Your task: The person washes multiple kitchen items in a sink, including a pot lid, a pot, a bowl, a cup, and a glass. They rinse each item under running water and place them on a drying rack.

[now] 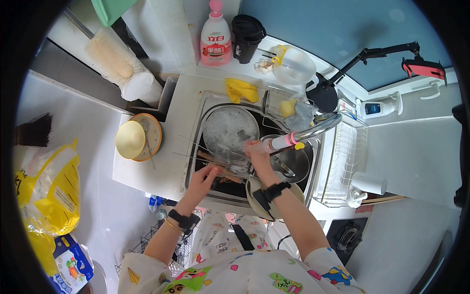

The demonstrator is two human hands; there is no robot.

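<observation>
My left hand (203, 180) is over the front of the sink, thumb and fingers pinched on a bundle of thin sticks (194, 157), probably chopsticks. Their tips stick out to the left. My right hand (259, 156) is blurred, just under the faucet's white spray head (279, 143), at the other end of the bundle; its grip is hard to make out. Behind both hands sits a round basin of foamy water (229, 126). A metal pot (293, 161) with a shiny utensil in it stands at the right of the sink. Below my right wrist is a pale bowl (257, 198).
Left on the counter, a cream bowl (130, 139) rests on an orange-rimmed plate (158, 132). A yellow cloth (240, 90) lies behind the sink beside a wire rack (273, 99) with a sponge. At the right stands a dish rack (336, 161). A detergent bottle (216, 40) is at the back.
</observation>
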